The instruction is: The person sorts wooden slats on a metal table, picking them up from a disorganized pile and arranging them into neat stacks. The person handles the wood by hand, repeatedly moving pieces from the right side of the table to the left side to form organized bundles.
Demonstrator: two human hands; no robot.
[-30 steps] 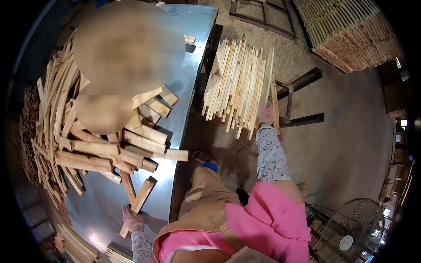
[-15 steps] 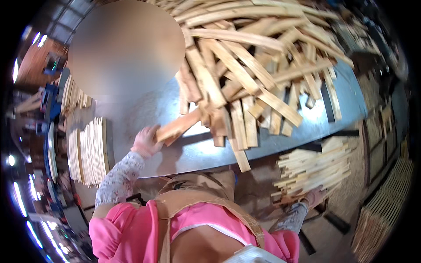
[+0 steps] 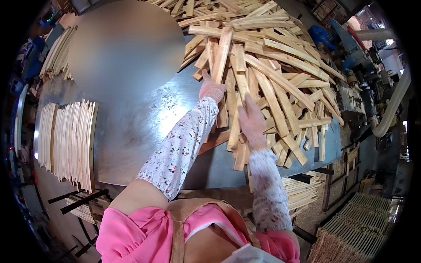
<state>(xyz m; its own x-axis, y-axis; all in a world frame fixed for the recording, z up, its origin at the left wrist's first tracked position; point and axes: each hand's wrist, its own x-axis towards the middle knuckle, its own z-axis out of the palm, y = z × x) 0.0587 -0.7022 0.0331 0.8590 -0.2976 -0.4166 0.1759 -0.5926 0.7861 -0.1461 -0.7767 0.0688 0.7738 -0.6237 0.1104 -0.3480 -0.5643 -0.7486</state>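
My left hand (image 3: 212,90) is at the near side of a heap of wooden strips (image 3: 280,83). It is closed round the near end of a pale wooden strip (image 3: 223,52), with one finger sticking out beside it. My right hand (image 3: 253,122) lies on the heap to the right, palm down and fingers stretched out along another wooden strip (image 3: 241,81). The undersides of both hands are hidden. Beneath my left forearm a reddish wooden strip (image 3: 212,143) lies partly covered on the metal table (image 3: 131,149).
An upright row of pale strips (image 3: 68,142) stands at the table's left. Below the right edge are more stacked strips (image 3: 302,188), and a large slatted stack (image 3: 351,228) stands on the floor. Dark metal bars (image 3: 83,199) jut out near the left corner. Machinery with a hose (image 3: 388,114) is at right.
My left hand has moved right and away from me, from a reddish strip to the heap. My right hand has come up from the stack below the table onto the heap.
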